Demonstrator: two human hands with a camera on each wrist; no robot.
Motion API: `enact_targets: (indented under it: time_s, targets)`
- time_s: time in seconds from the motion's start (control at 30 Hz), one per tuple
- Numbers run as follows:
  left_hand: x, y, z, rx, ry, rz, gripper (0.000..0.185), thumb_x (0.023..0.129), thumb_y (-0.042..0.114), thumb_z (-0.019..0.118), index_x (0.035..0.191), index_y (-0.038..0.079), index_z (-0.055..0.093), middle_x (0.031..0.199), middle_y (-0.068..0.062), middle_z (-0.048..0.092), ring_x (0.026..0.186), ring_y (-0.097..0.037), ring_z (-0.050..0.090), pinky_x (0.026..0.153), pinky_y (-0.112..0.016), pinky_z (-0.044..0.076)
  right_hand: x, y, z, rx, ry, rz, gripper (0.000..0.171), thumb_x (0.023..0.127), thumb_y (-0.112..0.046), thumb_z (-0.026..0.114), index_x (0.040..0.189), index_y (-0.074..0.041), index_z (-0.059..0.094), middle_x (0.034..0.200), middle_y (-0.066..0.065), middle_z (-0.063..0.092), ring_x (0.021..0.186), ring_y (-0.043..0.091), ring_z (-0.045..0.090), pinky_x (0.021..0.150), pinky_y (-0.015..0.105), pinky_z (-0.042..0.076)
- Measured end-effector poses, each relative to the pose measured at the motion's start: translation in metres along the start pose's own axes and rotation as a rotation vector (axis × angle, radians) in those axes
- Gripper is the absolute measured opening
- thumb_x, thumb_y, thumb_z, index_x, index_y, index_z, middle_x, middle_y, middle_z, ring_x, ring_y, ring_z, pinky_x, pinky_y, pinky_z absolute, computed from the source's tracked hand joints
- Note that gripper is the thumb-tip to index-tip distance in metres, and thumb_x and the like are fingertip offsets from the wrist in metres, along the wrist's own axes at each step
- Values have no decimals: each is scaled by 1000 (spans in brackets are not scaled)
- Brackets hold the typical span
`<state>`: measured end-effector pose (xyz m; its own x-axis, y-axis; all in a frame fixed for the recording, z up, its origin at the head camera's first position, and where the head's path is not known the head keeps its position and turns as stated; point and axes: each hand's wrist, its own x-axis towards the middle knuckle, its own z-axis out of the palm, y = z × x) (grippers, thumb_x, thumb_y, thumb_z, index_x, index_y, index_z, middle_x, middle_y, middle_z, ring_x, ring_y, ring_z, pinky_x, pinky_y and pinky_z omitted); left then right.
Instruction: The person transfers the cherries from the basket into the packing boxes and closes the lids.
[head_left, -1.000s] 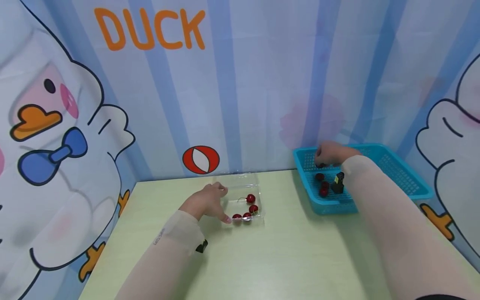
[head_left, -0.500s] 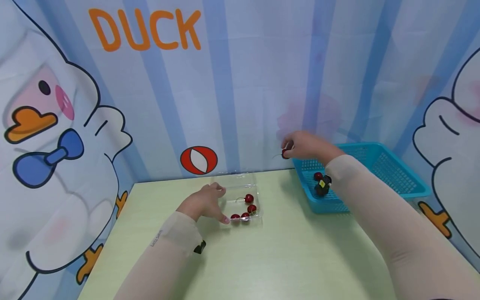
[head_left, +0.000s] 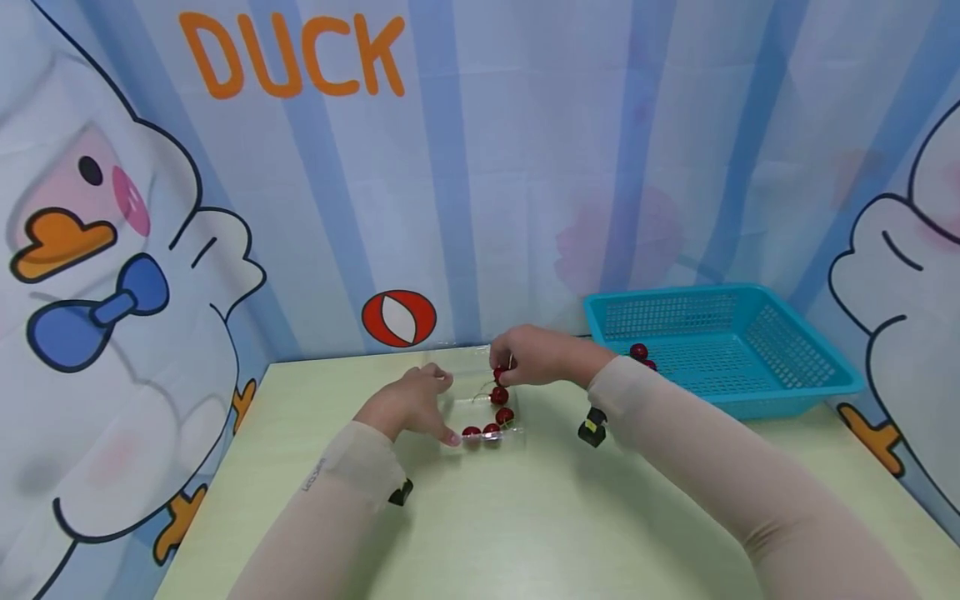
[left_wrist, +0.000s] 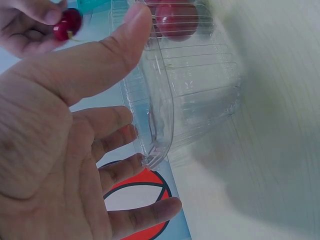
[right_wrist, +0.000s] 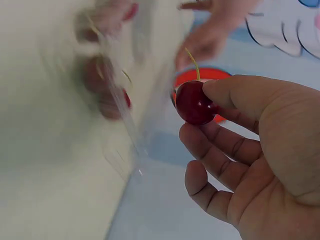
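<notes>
In the head view my left hand (head_left: 407, 405) spans the left side of a clear plastic box (head_left: 467, 414). Its thumb lies along the near rim and the fingertips touch the wall, as the left wrist view shows with the box (left_wrist: 200, 95) close up. A row of cherries (head_left: 504, 416) sits along the box's right and near sides. Over the far right corner, my right hand (head_left: 536, 356) pinches a dark red cherry (right_wrist: 194, 103) between thumb and fingers. Its thin green stem (right_wrist: 194, 62) points up in the right wrist view.
A turquoise perforated basket (head_left: 723, 407) stands at the table's back right, with a few cherries (head_left: 638, 351) near its left end. The box's lid (head_left: 468, 358) lies back toward the duck-print curtain (head_left: 510, 167). The pale table (head_left: 495, 517) extends toward me.
My right hand has lifted a cherry out of the turquoise basket and carried it left to the plastic box. My left hand has stayed at the box.
</notes>
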<state>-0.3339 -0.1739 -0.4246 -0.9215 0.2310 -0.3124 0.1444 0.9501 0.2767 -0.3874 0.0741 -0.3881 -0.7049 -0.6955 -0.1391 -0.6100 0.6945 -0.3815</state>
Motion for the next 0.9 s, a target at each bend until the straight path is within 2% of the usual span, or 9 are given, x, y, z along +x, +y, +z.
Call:
enact_targets:
  time_s: [0.27,0.53,0.73,0.9]
  targets:
    - [2,-2,1,19,8,20,114,80,46,105,175,21,47,177,-4,45,161,-35,42,124,-65,54,18,-16,37,-34,-60,-9,6,109,-15,77,114,-15,81,103,-4,77,95,14,69,95,35,65]
    - [0,-1,0,1,13,30,113,81,45,104,175,19,47,177,-5,45,163,-36,40,123,-64,55,25,-17,53,-68,-70,2,6,108,-13,78,112,-13,81,100,-3,77,90,14,69,91,35,65]
    - [1,-2,2,-7,8,22,113,81,45,105,175,20,47,178,-4,44,162,-35,42,123,-64,55,24,-16,56,-90,-71,15,13,109,-17,77,120,-12,82,109,-1,80,97,13,72,97,38,66]
    - [0,-2,1,2,10,17,113,81,46,104,175,21,47,178,-4,44,162,-35,42,124,-65,54,15,-15,38,-92,-63,1,19,110,-16,74,127,-9,81,116,2,81,105,17,74,102,41,66]
